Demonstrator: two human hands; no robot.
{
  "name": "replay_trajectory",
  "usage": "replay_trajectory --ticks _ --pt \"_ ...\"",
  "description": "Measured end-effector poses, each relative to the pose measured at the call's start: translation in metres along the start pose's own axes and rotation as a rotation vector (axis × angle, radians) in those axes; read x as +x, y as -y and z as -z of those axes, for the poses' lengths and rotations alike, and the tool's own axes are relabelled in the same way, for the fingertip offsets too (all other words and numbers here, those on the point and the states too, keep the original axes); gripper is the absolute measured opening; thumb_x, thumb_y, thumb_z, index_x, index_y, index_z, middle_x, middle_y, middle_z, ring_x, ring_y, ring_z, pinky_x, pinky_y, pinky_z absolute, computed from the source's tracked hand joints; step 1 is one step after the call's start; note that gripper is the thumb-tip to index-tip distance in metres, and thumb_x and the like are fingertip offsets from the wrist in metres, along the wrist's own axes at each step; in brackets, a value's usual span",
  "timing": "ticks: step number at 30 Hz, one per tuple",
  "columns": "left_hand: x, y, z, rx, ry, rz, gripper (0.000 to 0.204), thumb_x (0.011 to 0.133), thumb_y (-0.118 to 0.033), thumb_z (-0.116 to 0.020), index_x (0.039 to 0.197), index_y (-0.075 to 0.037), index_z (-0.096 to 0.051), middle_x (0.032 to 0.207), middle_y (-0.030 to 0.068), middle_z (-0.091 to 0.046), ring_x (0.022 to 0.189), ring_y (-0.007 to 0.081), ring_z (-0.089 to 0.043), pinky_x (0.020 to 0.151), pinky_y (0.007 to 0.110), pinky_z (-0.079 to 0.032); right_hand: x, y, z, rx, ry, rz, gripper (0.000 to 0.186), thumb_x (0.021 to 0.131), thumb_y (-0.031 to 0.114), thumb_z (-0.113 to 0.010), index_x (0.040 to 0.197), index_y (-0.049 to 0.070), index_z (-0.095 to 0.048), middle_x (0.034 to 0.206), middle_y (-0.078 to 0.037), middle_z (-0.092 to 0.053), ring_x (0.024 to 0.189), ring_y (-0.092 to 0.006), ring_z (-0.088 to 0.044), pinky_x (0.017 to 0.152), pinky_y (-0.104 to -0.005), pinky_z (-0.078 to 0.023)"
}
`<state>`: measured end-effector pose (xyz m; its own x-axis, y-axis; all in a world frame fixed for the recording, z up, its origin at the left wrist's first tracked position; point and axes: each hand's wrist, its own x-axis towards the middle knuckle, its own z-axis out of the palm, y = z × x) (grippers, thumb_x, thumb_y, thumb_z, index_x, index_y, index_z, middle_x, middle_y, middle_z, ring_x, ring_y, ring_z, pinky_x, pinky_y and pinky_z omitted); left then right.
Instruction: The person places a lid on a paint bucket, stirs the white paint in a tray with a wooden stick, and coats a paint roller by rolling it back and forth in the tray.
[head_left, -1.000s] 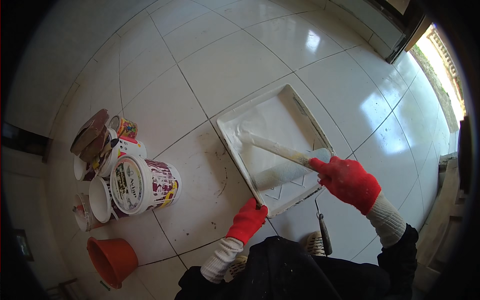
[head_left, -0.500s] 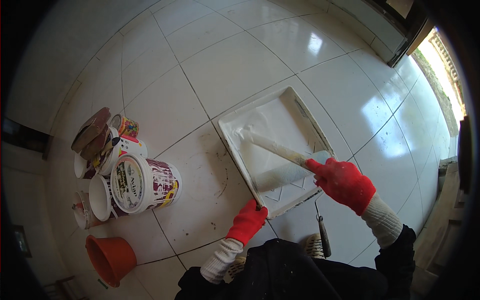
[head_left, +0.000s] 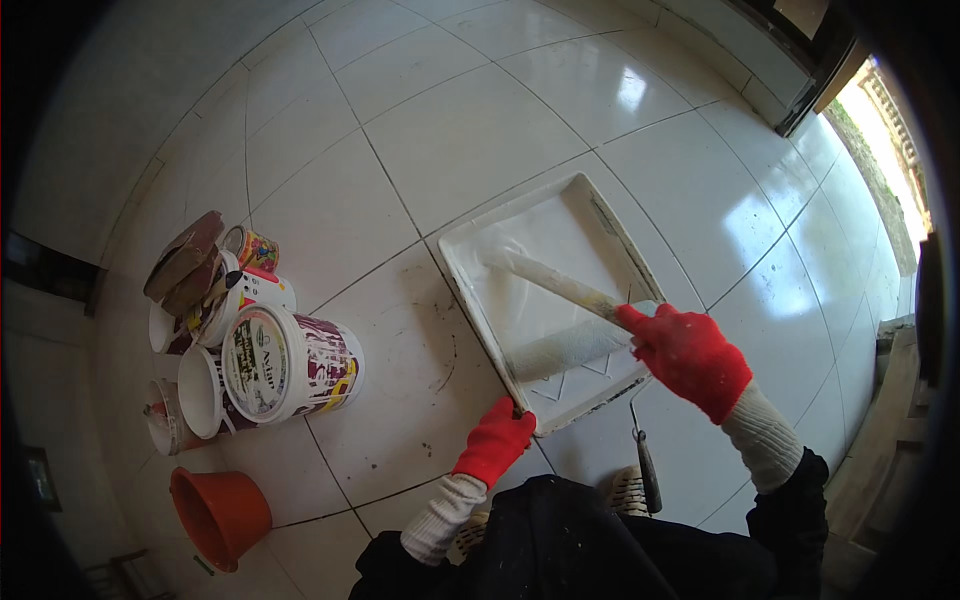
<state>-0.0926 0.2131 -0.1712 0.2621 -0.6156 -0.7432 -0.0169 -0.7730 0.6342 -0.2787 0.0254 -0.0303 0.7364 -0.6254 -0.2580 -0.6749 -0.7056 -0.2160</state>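
Observation:
My right hand (head_left: 690, 360), in a red glove, is closed on a long pale paint-smeared stick (head_left: 560, 285), whose far end is in the white paint near the tray's left side. The shallow paint tray (head_left: 611, 225) rests on the floor, turned at an angle. A paint roller (head_left: 562, 347) lies across its near part, partly behind my right hand; a handle (head_left: 648, 470) with a wire frame lies outside the tray, near the sandal at the right. My left hand (head_left: 500, 440), also red-gloved, grips the near-left corner of the tray.
At left stand several white paint buckets (head_left: 330, 365), a small colourful can (head_left: 262, 250), brown scraps (head_left: 185, 260) on top, and an orange bucket (head_left: 225, 520). A tiled floor (head_left: 440, 130) surrounds them. An open doorway (head_left: 880, 140) is at upper right; a wooden panel (head_left: 880, 440) stands at right.
My right hand and the stick have shifted slightly left and up over the last second. My left hand stays on the tray's corner; the view has tilted very slightly.

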Motion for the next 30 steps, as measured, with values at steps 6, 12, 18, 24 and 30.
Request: replay_trajectory --ticks 6,12,18,24,30 --pt "0.004 0.009 0.005 0.044 0.012 -0.017 0.028 0.094 -0.023 -0.058 0.112 -0.001 -0.056 0.083 0.0075 -0.065 0.065 0.0141 -0.064 0.057 0.03 -0.053 -0.003 0.001 0.004 0.048 0.087 0.041 0.035 0.092 0.015 -0.061 0.127 0.014 -0.056 0.083 -0.013 -0.064 0.072 -0.0302 -0.067 0.064 -0.0417 -0.055" --pt "0.004 0.007 0.004 0.031 0.0 0.007 0.027 0.094 -0.022 -0.058 0.111 -0.001 -0.056 0.083 0.0076 -0.065 0.064 0.0145 -0.064 0.057 0.03 -0.052 -0.002 0.007 -0.008 0.007 0.086 0.06 0.036 0.094 0.017 -0.061 0.129 0.016 -0.056 0.082 -0.014 -0.064 0.069 -0.029 -0.066 0.061 -0.0414 -0.055" --pt "0.003 0.006 -0.001 0.013 0.002 -0.007 0.027 0.094 -0.022 -0.059 0.112 -0.001 -0.056 0.084 0.0076 -0.065 0.064 0.0144 -0.064 0.057 0.031 -0.052 -0.002 -0.001 -0.006 0.011 -0.035 0.036 0.041 0.092 0.015 -0.063 0.132 0.018 -0.055 0.082 -0.013 -0.063 0.071 -0.03 -0.066 0.065 -0.0425 -0.055" --pt "-0.002 0.006 0.006 -0.038 0.016 -0.003 0.027 0.094 -0.021 -0.059 0.112 -0.001 -0.057 0.085 0.0073 -0.066 0.064 0.0145 -0.064 0.058 0.03 -0.053 -0.012 -0.008 -0.011 0.108 0.012 0.041 0.036 0.094 0.018 -0.06 0.13 0.016 -0.053 0.079 -0.015 -0.061 0.071 -0.0323 -0.065 0.064 -0.0435 -0.055" --pt "-0.016 0.004 -0.011 -0.09 -0.074 -0.029 0.028 0.095 -0.023 -0.062 0.113 -0.002 -0.057 0.083 0.006 -0.065 0.065 0.0153 -0.063 0.059 0.031 -0.052 -0.029 -0.006 -0.009 0.191 0.085 -0.018 0.039 0.092 0.013 -0.062 0.131 0.016 -0.058 0.081 -0.012 -0.064 0.073 -0.0312 -0.066 0.068 -0.0419 -0.054"
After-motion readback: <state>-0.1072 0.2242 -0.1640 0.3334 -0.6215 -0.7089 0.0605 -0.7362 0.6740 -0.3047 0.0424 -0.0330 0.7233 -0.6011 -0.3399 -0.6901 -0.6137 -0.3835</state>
